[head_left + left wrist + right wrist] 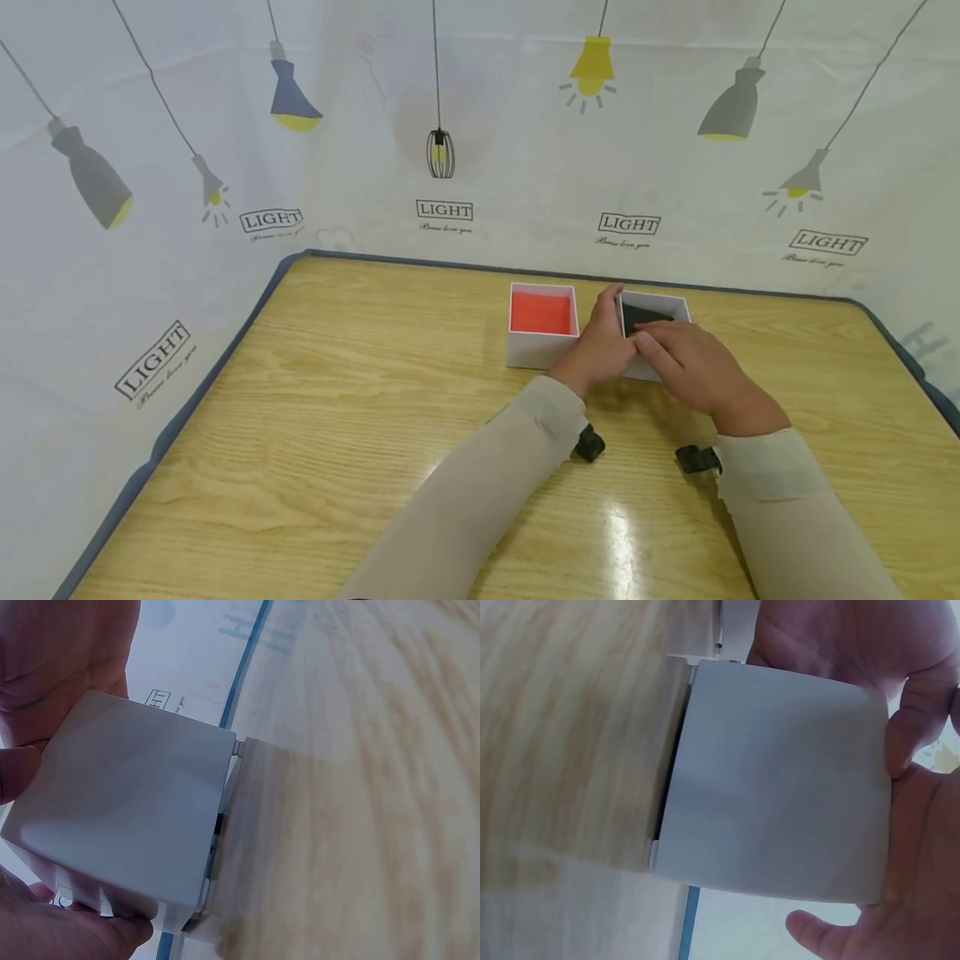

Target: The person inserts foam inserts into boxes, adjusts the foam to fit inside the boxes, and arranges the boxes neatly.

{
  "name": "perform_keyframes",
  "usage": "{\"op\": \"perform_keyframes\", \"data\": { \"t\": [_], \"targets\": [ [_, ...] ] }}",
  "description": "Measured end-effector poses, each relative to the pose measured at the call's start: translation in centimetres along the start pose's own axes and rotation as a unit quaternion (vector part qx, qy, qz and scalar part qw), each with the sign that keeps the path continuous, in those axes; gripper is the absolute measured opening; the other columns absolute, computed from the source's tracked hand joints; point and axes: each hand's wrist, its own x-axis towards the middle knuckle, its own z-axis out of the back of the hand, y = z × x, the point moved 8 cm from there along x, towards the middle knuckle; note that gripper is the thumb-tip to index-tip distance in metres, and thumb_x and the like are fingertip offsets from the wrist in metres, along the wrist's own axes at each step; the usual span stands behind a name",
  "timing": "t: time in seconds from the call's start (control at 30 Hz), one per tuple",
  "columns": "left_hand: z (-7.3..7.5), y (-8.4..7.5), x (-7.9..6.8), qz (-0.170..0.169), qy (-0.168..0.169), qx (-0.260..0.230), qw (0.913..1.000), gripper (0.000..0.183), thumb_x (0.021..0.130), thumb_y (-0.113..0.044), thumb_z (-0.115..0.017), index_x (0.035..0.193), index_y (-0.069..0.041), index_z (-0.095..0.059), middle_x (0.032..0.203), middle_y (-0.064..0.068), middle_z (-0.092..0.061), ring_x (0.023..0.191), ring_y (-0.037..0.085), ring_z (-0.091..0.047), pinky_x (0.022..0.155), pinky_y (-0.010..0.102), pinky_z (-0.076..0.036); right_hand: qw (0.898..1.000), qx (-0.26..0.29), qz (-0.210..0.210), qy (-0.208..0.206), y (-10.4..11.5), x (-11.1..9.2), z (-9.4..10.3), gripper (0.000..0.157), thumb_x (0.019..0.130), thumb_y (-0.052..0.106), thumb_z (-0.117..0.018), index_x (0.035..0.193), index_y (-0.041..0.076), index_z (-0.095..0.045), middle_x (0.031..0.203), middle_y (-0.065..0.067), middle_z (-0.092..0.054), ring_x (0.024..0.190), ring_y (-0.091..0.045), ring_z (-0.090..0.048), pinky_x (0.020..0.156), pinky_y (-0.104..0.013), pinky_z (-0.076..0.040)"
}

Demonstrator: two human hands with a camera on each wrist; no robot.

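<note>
A white open-topped box point(641, 367) with something black point(643, 317) inside stands at the back of the table. My left hand point(600, 346) holds it by its left side, a fingertip showing at the far left corner. My right hand point(693, 367) lies over the near right rim, fingers reaching left across the opening and its thumb close to the left hand. In the left wrist view the box's plain front face point(127, 795) fills the middle, with small feet beneath. One finger point(817, 930) hangs beside the box in the right wrist view; the rest of the right fingers are hidden.
A second white box point(536, 350) stands just left of the held one, with something red point(540, 315) inside. The wooden table point(315, 400) has a blue edge against a white curtain point(510, 125) printed with lamps. Dark devices point(590, 443) sit at both wrists.
</note>
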Motion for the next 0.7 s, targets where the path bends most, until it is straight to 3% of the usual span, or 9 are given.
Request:
{"op": "perform_keyframes", "data": {
  "t": [0.17, 0.27, 0.4, 0.6, 0.7],
  "targets": [
    [0.1, 0.0, -0.1, 0.002, 0.002, 0.0, 1.0, 0.084, 0.099, -0.02, -0.065, 0.168, -0.025, -0.016, 0.171, 0.001, -0.027, 0.149, 0.014, -0.037, 0.125, 0.038, -0.032, 1.0, -0.006, 0.014, -0.012, 0.3, 0.3, 0.2, 0.042, 0.116, 0.028, -0.04, 0.119, 0.004, -0.075, 0.119, -0.016, -0.075, 0.113, -0.04, -0.069, 0.101, -0.061, -0.049],
    [0.1, 0.1, -0.1, 0.005, 0.007, -0.002, 1.0, 0.086, 0.1, -0.021, -0.065, 0.169, -0.026, -0.014, 0.172, -0.001, -0.026, 0.152, 0.015, -0.035, 0.126, 0.039, -0.031, 0.999, -0.014, 0.027, -0.03, 0.4, 0.2, 0.1, 0.039, 0.115, 0.026, -0.043, 0.122, 0.002, -0.074, 0.122, -0.018, -0.074, 0.12, -0.043, -0.065, 0.106, -0.063, -0.045],
    [0.0, 0.0, 0.0, -0.002, 0.013, 0.009, 0.9999, 0.091, 0.098, -0.024, -0.067, 0.17, -0.026, -0.01, 0.174, -0.003, -0.022, 0.155, 0.015, -0.031, 0.127, 0.039, -0.029, 0.999, -0.002, 0.031, -0.043, 0.4, 0.0, 0.2, 0.041, 0.114, 0.026, -0.043, 0.134, 0.0, -0.069, 0.136, -0.023, -0.067, 0.138, -0.049, -0.052, 0.116, -0.066, -0.034],
    [-0.2, -1.2, -1.2, -0.04, 0.03, 0.036, 0.9981, 0.101, 0.097, -0.036, -0.071, 0.171, -0.026, -0.003, 0.178, -0.003, 0.0, 0.164, 0.016, -0.005, 0.13, 0.042, -0.022, 0.994, 0.084, 0.042, -0.059, 0.5, -0.6, 0.8, 0.046, 0.115, 0.024, -0.037, 0.152, -0.001, -0.051, 0.155, -0.027, -0.05, 0.151, -0.055, -0.031, 0.12, -0.076, -0.016],
    [0.0, -2.2, -2.8, -0.054, 0.048, 0.04, 0.9966, 0.101, 0.097, -0.039, -0.071, 0.171, -0.031, -0.003, 0.177, -0.009, -0.001, 0.163, 0.016, -0.011, 0.128, 0.044, -0.027, 0.99, 0.106, 0.04, -0.084, 0.5, -1.4, 1.8, 0.05, 0.115, 0.026, -0.036, 0.157, 0.0, -0.042, 0.159, -0.029, -0.043, 0.155, -0.057, -0.019, 0.121, -0.078, -0.005]
  ]
}}
